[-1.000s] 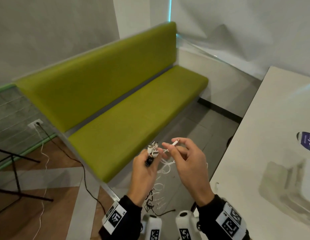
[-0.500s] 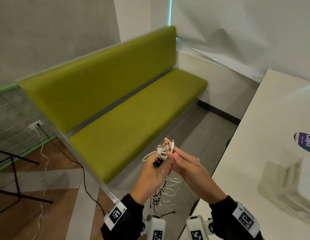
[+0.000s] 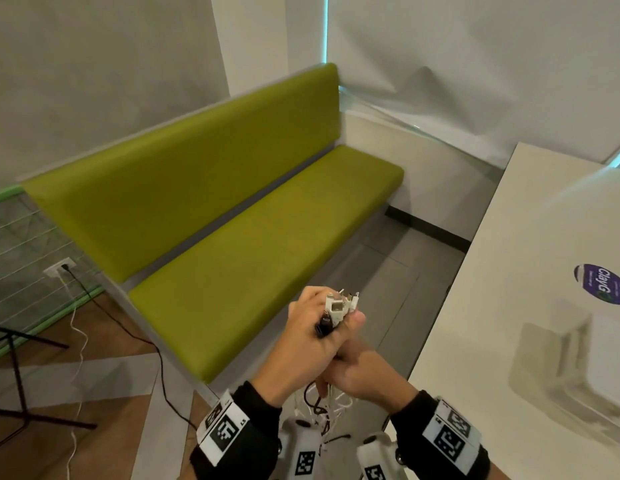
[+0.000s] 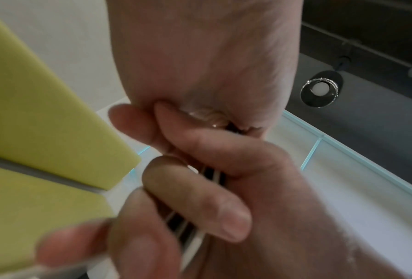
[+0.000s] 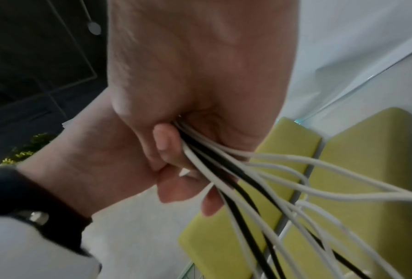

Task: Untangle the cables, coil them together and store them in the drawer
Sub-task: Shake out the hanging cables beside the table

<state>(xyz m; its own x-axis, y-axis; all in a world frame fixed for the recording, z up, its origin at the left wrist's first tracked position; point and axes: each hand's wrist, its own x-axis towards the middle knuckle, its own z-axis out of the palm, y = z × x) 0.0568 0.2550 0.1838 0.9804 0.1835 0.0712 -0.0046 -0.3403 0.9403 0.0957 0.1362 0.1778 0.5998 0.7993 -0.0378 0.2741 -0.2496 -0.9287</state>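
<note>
My left hand (image 3: 331, 323) is raised in front of me and grips a bunch of cable ends, several white plugs (image 3: 339, 306) and a black one (image 3: 323, 330) sticking up from the fist. Just below it my right hand (image 3: 350, 375) is wrapped round the same bundle. The white and black cables (image 3: 320, 410) hang loose beneath both hands. In the right wrist view the cables (image 5: 223, 175) fan out from my curled fingers (image 5: 163, 139). In the left wrist view cable strands (image 4: 213, 175) run between the fingers of both hands. No drawer is in view.
A green bench (image 3: 249, 254) stands ahead along the wall. A white table (image 3: 509, 306) with a purple sticker (image 3: 603, 289) and a pale box (image 3: 578, 393) is at my right. Left on the floor are a wall socket (image 3: 59, 268) with leads and a black stand (image 3: 17, 375).
My right hand brought a white plug over to the bunch in my left hand, then dropped below the left fist and closed round the cables. Both hands rose a little.
</note>
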